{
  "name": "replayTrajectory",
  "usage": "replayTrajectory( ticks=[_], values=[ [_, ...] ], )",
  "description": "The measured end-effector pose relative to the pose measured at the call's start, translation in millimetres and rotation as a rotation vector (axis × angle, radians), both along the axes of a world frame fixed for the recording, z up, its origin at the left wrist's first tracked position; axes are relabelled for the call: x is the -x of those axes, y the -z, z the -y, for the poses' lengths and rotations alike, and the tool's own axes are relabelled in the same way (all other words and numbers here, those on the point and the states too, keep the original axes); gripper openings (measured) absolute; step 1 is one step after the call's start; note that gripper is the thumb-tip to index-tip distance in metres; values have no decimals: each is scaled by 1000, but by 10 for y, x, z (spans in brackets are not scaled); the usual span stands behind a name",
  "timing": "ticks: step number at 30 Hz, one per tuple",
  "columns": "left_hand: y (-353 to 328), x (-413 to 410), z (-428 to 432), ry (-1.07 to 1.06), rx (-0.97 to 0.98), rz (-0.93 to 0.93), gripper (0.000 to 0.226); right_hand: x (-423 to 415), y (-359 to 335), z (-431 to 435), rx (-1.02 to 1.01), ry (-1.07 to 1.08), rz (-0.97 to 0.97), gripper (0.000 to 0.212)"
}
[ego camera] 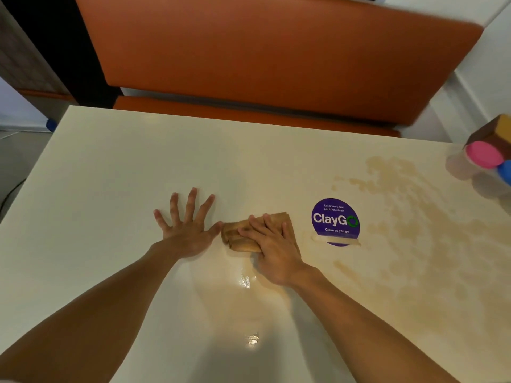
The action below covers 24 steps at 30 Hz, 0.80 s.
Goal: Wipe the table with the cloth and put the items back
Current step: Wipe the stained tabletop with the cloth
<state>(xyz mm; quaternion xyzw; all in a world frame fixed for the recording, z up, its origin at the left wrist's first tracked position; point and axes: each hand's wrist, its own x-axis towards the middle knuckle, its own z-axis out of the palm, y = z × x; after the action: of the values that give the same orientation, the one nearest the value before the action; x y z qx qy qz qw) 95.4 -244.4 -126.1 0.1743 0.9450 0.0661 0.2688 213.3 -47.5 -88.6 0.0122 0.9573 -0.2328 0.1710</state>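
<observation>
Nearest the camera, 2 bare forearms reach out over a glossy cream table [110, 175], where ceiling light glints in a wet streak between them. A pale brown smear runs from that streak up toward the hands. The left hand [185, 230] lies flat on the tabletop, palm down, fingers spread wide and holding nothing. Just beside its thumb, the right hand [272, 248] presses down on a folded tan cloth [240, 236], fingers laid together across its top; the cloth sits flat on the table near the middle.

To the right of the cloth is a round purple sticker [335, 221] reading "Let's keep our pantries clean", "ClayGo" and "Clean as you go", with a strip of pale residue across its lower edge. Beyond it, a blotchy brown spill [409, 217] spreads over the right side of the table.

At the far right edge stand containers with a pink lid [484, 155] and a blue lid [505, 172], next to a brown box [497, 134], blurred. Behind the table runs an orange padded bench [276, 51] against white walls.
</observation>
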Motion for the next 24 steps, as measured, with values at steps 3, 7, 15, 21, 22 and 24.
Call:
replayTrajectory(
  ticks=[3, 7, 15, 21, 22, 24],
  values=[
    [-3, -14, 12, -6, 0, 22, 67, -213, -23, 34, 79, -26, 7, 65],
    [-14, -22, 4, 2, -1, 20, 67, -286, -197, -28, 362, 5, -58, 70],
    [-30, -21, -37, 6, 8, 10, 68, 370, -629, -614, 318, 225, -319, 72],
    [-43, -36, -67, -12, 0, 45, 62, 396, -59, -319, -209, 184, -20, 74],
    [-43, -29, -67, -9, -6, 46, 61, 355, 49, -224, -213, 215, -4, 74],
    [-42, 3, -51, -7, -9, 42, 59, 323, 180, -49, -199, 275, -28, 76]
  ],
)
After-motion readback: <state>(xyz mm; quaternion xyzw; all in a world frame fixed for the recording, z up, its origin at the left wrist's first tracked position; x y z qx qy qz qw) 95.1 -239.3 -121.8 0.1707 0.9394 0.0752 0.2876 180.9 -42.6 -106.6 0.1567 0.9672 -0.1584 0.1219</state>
